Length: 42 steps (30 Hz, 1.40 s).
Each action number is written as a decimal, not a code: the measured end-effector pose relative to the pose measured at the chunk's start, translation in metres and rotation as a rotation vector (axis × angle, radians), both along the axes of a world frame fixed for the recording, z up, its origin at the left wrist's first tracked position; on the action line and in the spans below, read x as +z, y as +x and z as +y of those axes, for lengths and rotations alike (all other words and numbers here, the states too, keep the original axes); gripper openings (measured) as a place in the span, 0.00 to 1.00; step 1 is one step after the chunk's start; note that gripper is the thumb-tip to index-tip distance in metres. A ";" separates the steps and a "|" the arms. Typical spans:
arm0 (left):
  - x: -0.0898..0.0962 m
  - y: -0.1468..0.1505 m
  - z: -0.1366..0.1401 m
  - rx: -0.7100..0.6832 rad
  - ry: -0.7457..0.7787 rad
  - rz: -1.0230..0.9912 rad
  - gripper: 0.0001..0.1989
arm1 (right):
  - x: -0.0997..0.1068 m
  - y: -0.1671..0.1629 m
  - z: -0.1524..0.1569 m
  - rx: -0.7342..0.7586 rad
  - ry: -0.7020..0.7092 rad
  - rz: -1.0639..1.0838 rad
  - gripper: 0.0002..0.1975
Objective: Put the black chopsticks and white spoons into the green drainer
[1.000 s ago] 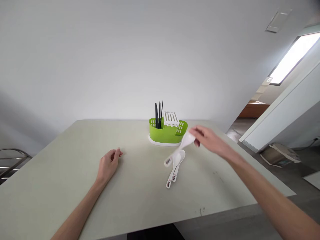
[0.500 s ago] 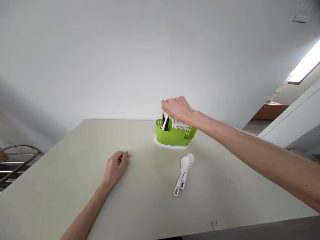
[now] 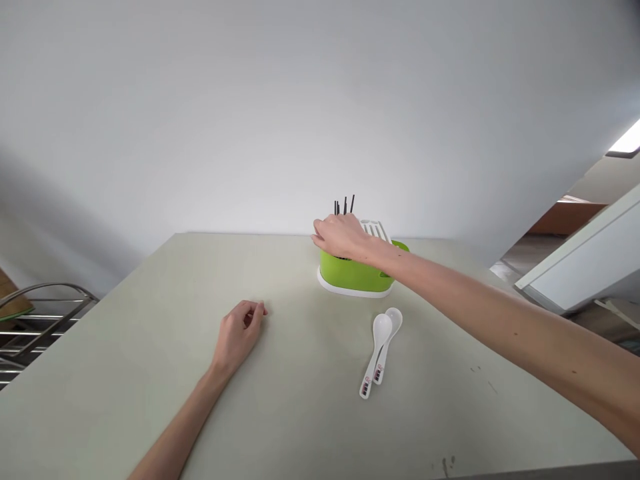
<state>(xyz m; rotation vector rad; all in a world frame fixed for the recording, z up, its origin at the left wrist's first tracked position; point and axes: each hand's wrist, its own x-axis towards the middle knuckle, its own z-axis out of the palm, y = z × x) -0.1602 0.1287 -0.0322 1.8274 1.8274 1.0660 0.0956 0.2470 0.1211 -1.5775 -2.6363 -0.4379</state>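
Note:
My right hand (image 3: 339,235) reaches over the left part of a green cutlery holder (image 3: 353,273) with a white base. Its fingers are curled down and closed at the rim, and what they hold is hidden behind the hand. Black chopsticks (image 3: 345,205) stand upright behind the knuckles. My left hand (image 3: 241,332) rests on the table with its fingers curled in and nothing visible in them. Nearer to me lie two white spoons, the left spoon (image 3: 375,350) partly over the right spoon (image 3: 389,340), bowls pointing away.
A white slotted piece (image 3: 376,230) rises from the middle of the holder, partly behind my right wrist. The pale table (image 3: 300,400) runs back to a plain wall (image 3: 270,120). At the far left stands a metal rack (image 3: 45,313).
My right hand has come down onto the holder's left part, and the white spoon seen beneath it is now hidden. The chopstick tops now show. My left hand stays put; the view has shifted slightly.

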 end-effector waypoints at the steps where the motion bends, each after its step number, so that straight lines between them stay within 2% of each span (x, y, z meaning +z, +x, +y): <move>1: 0.000 0.000 0.000 0.000 0.001 0.005 0.22 | 0.001 0.006 -0.001 0.004 -0.021 0.038 0.19; 5: 0.001 -0.001 0.000 0.014 -0.004 0.022 0.22 | 0.015 0.041 -0.009 0.071 -0.121 0.375 0.18; 7: 0.002 -0.001 0.000 0.022 -0.007 0.030 0.22 | 0.023 0.064 -0.019 0.109 -0.117 0.557 0.15; 10: 0.004 -0.003 0.001 0.029 -0.014 0.047 0.23 | 0.030 0.098 -0.046 0.129 -0.076 0.768 0.14; 12: 0.005 -0.003 0.001 0.038 -0.031 0.054 0.24 | 0.025 0.120 -0.070 0.123 -0.085 0.861 0.15; 16: 0.012 0.008 0.001 0.039 -0.021 0.037 0.24 | -0.005 0.162 -0.120 0.055 -0.189 0.869 0.17; 20: 0.035 0.046 0.007 -0.082 0.115 0.073 0.20 | -0.046 0.198 -0.151 -0.053 -0.351 0.820 0.18; 23: 0.061 0.086 0.021 -0.190 0.316 0.153 0.16 | -0.072 0.214 -0.160 -0.119 -0.419 0.812 0.17; 26: 0.087 0.124 0.042 -0.287 0.503 0.331 0.15 | -0.094 0.220 -0.163 -0.156 -0.469 0.799 0.15; 30: 0.107 0.157 0.068 -0.371 0.516 0.594 0.16 | -0.113 0.221 -0.167 -0.168 -0.519 0.791 0.14; 34: 0.108 0.160 0.079 -0.369 0.452 0.685 0.11 | -0.121 0.223 -0.174 -0.138 -0.557 0.780 0.15; 39: 0.098 0.141 0.077 -0.291 0.479 0.526 0.12 | -0.128 0.233 -0.174 -0.146 -0.585 0.793 0.16; 42: 0.092 0.135 0.077 -0.318 0.512 0.402 0.12 | -0.133 0.237 -0.170 -0.163 -0.590 0.823 0.15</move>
